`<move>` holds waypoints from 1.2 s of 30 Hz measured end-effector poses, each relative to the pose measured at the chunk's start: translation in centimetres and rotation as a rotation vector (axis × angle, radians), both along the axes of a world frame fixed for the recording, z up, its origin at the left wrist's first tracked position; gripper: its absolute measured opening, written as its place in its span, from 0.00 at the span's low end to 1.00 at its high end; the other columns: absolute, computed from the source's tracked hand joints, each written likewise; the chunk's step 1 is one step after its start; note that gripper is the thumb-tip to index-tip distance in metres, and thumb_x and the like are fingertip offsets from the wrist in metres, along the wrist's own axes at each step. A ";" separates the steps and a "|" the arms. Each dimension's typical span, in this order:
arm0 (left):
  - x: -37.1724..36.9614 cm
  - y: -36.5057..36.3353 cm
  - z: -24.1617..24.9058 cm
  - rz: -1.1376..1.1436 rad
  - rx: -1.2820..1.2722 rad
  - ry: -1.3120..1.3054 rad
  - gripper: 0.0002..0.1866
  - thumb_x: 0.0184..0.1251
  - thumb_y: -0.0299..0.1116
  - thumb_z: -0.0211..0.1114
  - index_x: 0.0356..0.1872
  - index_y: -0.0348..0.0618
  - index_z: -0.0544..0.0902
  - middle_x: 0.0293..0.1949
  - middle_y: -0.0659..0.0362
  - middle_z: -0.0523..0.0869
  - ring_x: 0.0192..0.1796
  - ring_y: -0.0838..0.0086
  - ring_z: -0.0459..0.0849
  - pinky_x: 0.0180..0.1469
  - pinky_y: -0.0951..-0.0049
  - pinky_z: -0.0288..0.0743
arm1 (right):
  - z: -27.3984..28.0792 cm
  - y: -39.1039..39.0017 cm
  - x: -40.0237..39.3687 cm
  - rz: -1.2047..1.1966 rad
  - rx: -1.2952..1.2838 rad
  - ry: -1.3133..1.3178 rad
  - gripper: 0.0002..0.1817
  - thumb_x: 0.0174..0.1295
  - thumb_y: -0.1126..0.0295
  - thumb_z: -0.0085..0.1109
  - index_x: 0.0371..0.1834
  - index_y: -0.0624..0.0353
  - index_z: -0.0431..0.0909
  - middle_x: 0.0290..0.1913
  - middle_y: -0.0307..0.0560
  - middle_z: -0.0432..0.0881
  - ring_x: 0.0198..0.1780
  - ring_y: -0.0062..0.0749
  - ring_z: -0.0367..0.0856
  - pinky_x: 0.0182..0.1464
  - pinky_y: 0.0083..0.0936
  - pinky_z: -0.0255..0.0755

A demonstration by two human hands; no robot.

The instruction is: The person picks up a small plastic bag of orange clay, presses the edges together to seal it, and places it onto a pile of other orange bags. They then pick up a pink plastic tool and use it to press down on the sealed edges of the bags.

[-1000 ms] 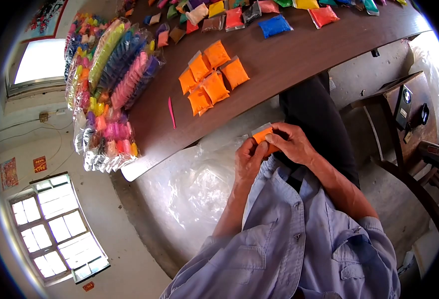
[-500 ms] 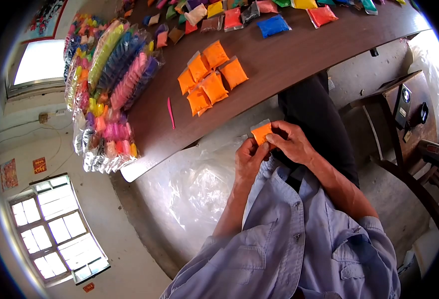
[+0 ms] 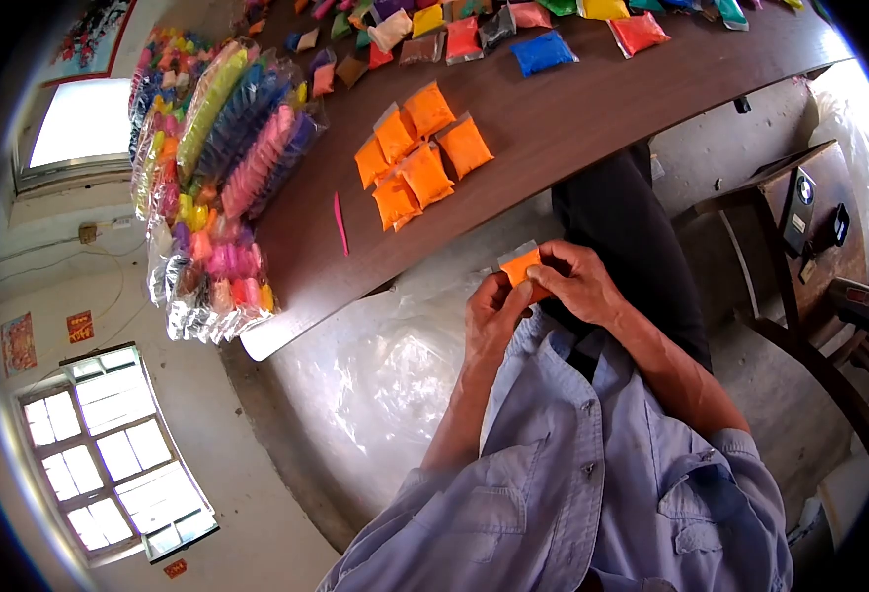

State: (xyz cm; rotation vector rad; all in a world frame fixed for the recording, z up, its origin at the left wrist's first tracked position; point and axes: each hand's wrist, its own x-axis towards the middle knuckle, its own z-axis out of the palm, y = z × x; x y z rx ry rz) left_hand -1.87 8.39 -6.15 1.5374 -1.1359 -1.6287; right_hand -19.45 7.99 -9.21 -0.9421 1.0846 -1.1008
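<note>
Between my two hands, just past the table's front edge, is a small orange packet [image 3: 520, 264] with a clear top strip. My left hand [image 3: 493, 311] is closed on its left side, the thumb near the lower edge. My right hand [image 3: 574, 280] pinches it from the right, thumb on the front face. The fingers behind the packet are hidden. On the table, several similar orange packets [image 3: 426, 174] lie in a loose cluster. A pink plastic knife-like tool [image 3: 340, 225] lies to their left.
Clear bags full of colourful packets [image 3: 257, 158] are piled at the table's left end. A blue packet [image 3: 543, 53], a red packet [image 3: 639, 34] and several others lie along the back of the brown table [image 3: 553, 128]. A wooden chair [image 3: 814, 217] with small items stands at right; clear plastic sheeting [image 3: 385, 355] covers the floor.
The orange packet tilts slightly and its upper part shows a little differently as the thumbs press on it. Both hands stay almost in place; the things on the table have not moved.
</note>
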 end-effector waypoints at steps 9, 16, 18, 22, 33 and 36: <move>0.2 -0.2 -0.1 0.028 -0.024 0.101 0.14 0.77 0.35 0.69 0.52 0.35 0.84 0.43 0.65 0.86 0.44 0.85 0.80 0.48 0.81 0.75 | -0.7 0.3 0.2 0.076 0.038 -0.040 0.11 0.73 0.69 0.63 0.49 0.65 0.84 0.38 0.41 0.85 0.38 0.19 0.81 0.45 0.20 0.78; 0.5 -0.1 -0.5 0.025 -0.025 0.096 0.12 0.77 0.36 0.69 0.46 0.36 0.84 0.37 0.68 0.83 0.39 0.87 0.76 0.42 0.82 0.71 | -0.4 0.2 0.0 0.059 -0.002 -0.040 0.10 0.72 0.69 0.64 0.47 0.65 0.84 0.38 0.39 0.85 0.38 0.17 0.80 0.42 0.20 0.77; 0.5 0.1 -1.2 0.044 -0.032 0.094 0.12 0.77 0.37 0.69 0.44 0.36 0.84 0.36 0.68 0.83 0.38 0.87 0.76 0.41 0.81 0.71 | -0.1 0.2 0.1 0.045 -0.035 0.013 0.10 0.72 0.69 0.64 0.47 0.65 0.84 0.37 0.38 0.85 0.37 0.16 0.79 0.42 0.20 0.77; 0.9 0.1 -1.6 0.043 -0.077 0.039 0.11 0.77 0.36 0.68 0.40 0.37 0.83 0.34 0.68 0.82 0.36 0.87 0.75 0.39 0.81 0.70 | -0.6 0.3 0.3 0.049 -0.015 -0.018 0.10 0.73 0.69 0.63 0.46 0.65 0.85 0.35 0.38 0.85 0.37 0.17 0.79 0.41 0.19 0.76; 1.0 -0.2 -2.0 0.040 -0.082 0.088 0.11 0.78 0.36 0.68 0.40 0.37 0.83 0.34 0.66 0.83 0.36 0.86 0.77 0.39 0.80 0.72 | -0.6 0.2 0.6 -0.019 -0.071 0.047 0.12 0.73 0.66 0.64 0.46 0.65 0.85 0.35 0.38 0.85 0.37 0.17 0.79 0.41 0.21 0.76; 1.1 -0.5 -2.1 0.052 -0.128 0.081 0.12 0.78 0.37 0.68 0.41 0.36 0.83 0.35 0.65 0.84 0.37 0.85 0.78 0.40 0.79 0.74 | -0.2 0.1 0.6 0.009 0.030 -0.003 0.11 0.73 0.67 0.63 0.46 0.66 0.85 0.35 0.38 0.84 0.38 0.17 0.78 0.42 0.21 0.76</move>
